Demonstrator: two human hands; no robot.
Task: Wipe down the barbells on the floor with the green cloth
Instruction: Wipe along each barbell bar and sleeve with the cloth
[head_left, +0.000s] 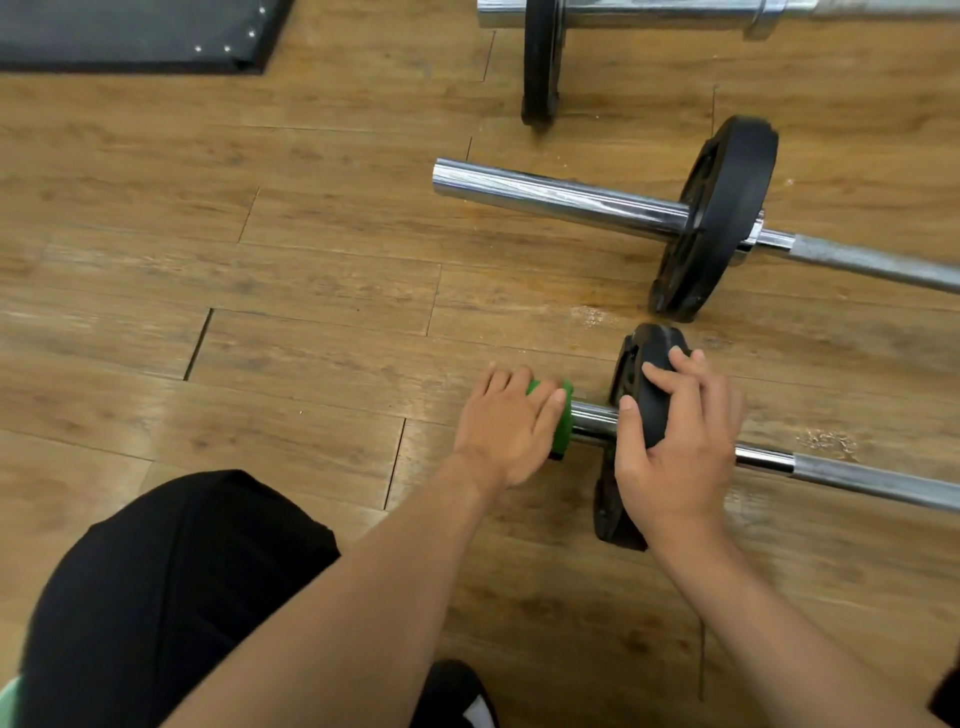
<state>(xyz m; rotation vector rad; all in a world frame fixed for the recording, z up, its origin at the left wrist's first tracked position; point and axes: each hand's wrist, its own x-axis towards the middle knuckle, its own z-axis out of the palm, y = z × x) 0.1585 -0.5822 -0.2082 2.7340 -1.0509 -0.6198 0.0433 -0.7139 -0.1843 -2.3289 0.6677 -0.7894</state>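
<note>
Three barbells lie on the wooden floor. The nearest barbell (862, 475) has a chrome sleeve and a black plate (641, 353). My left hand (506, 431) wraps the green cloth (563, 421) around the sleeve's end, fingers curled over it. My right hand (675, 447) grips the rim of that black plate, thumb on the near face and fingers over the top. A second barbell (561, 200) with its own black plate (719, 213) lies just beyond. A third barbell (649, 13) crosses the top edge.
A black padded mat (130, 36) lies at the top left. My knee in black shorts (171, 587) fills the bottom left, with a shoe (457, 696) at the bottom edge. Bare floorboards (234, 260) stretch to the left of the barbells.
</note>
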